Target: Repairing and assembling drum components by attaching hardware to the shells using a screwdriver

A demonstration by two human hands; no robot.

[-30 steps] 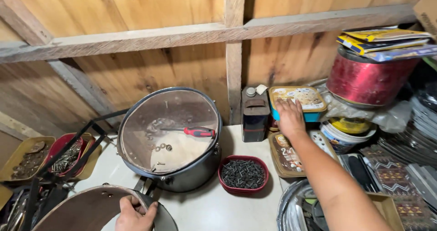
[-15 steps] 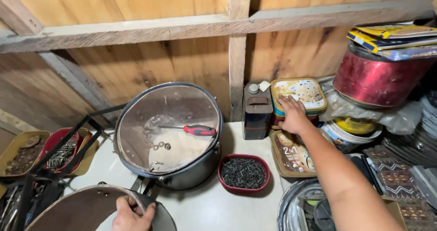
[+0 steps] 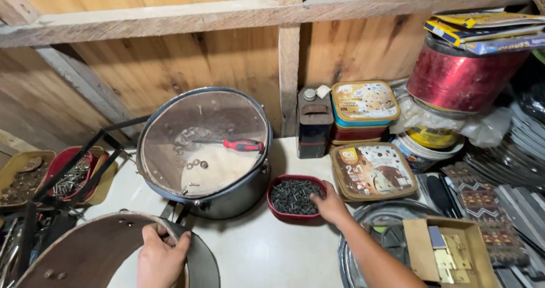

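My left hand [image 3: 162, 258] grips the rim of a round brown drum shell [image 3: 85, 254] at the bottom left. My right hand [image 3: 329, 204] rests at the right edge of a small red dish of dark screws [image 3: 292, 197], fingers touching the screws. Behind the dish stands a dark drum shell with a clear skin [image 3: 207, 146]; a red-handled screwdriver [image 3: 241, 145] and a few small nuts lie on the skin.
Two ice-cream tubs [image 3: 372, 169] sit right of the dish, one stacked higher [image 3: 363, 102], beside a dark tin [image 3: 314, 123]. A red drum shell [image 3: 462, 78] stands at the right. Trays of screws [image 3: 71, 177] lie left. A cardboard box of hinges [image 3: 448, 254] sits bottom right.
My right hand has come down from the upper ice-cream tub to the red dish of screws. The left hand has stayed on the brown shell's rim.
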